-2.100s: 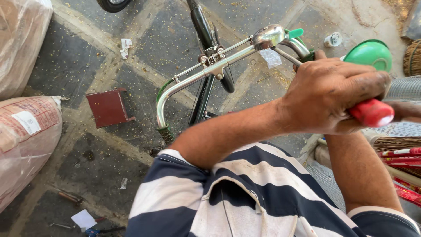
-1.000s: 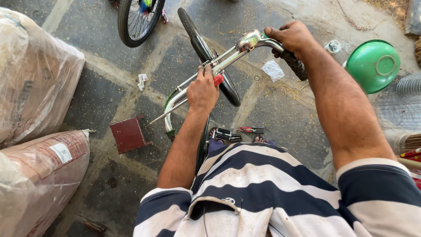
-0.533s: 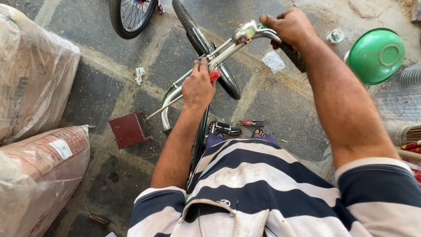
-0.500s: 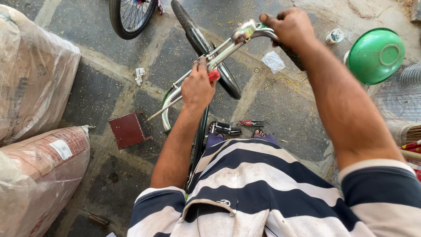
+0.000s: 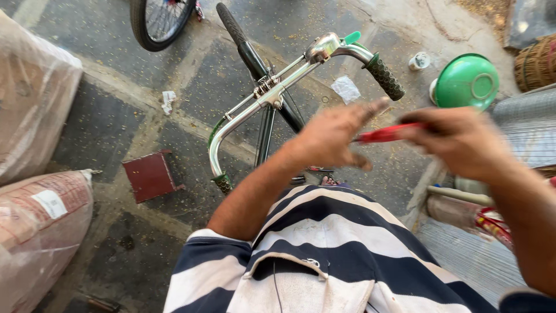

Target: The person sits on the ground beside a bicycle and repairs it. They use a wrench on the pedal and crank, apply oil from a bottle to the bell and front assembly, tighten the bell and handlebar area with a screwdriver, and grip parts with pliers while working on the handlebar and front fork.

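Observation:
My left hand [image 5: 333, 136] and my right hand [image 5: 457, 142] are blurred with motion in front of my striped shirt, off the bicycle. A red-handled tool [image 5: 385, 134] lies between them. My right hand closes on its right end. The tool's left end sits between the spread finger and thumb of my left hand; blur hides whether they grip it. Beyond the hands is the chrome handlebar [image 5: 272, 95] with a black rubber grip [image 5: 383, 76], a shiny bell [image 5: 321, 47] and the front tyre [image 5: 243, 40].
Two large plastic-wrapped sacks [image 5: 35, 93] [image 5: 40, 226] crowd the left side. A small dark red box [image 5: 149, 175] sits on the stone floor. A green bowl [image 5: 466, 81], wicker basket [image 5: 536, 61] and wire mesh [image 5: 521, 122] are at right. Another wheel [image 5: 159, 20] stands at top.
Both hands have left the handlebar and come together nearer my body. The red tool, earlier in my left hand at the stem, now reaches into my right hand.

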### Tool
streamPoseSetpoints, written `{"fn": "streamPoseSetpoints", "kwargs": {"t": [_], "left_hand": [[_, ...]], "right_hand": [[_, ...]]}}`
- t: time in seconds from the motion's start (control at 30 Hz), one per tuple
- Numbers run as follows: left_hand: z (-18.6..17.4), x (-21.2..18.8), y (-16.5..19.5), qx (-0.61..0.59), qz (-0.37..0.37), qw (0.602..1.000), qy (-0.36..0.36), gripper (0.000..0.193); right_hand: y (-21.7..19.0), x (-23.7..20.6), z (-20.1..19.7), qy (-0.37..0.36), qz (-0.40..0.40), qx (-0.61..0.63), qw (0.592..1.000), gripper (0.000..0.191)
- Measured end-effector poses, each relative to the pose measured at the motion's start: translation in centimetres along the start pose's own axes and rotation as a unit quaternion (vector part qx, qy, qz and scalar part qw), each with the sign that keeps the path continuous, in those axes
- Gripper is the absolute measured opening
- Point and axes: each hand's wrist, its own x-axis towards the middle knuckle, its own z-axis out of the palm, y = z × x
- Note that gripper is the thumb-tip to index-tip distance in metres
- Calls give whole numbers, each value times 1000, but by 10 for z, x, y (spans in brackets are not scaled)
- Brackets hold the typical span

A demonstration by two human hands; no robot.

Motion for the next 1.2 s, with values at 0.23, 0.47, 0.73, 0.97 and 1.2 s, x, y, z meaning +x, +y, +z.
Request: {"fn": "streamPoseSetpoints", "kwargs": {"t": [0.23,0.47,0.73,0.97,1.2], "left_hand": [[-17,7,-112,-22,-126,967,221,87],[33,74,-172,-56,-193,957,210,56],[36,62,-174,-21,-71,957,282,92],[25,65,-160,12,-102,951,292,85],[28,65,-167,31,-90,950,299,87]], "right_hand": [[141,-55,-21,80,-51,329,940,46],[116,-50,22,75,-1,327,942,39],[-1,-48,-28,253,-172,-155,939,30],[-19,-32,-52,250,-231,-223,913,36],[-43,-32,-52,227,-217,-286,906,34]]}}
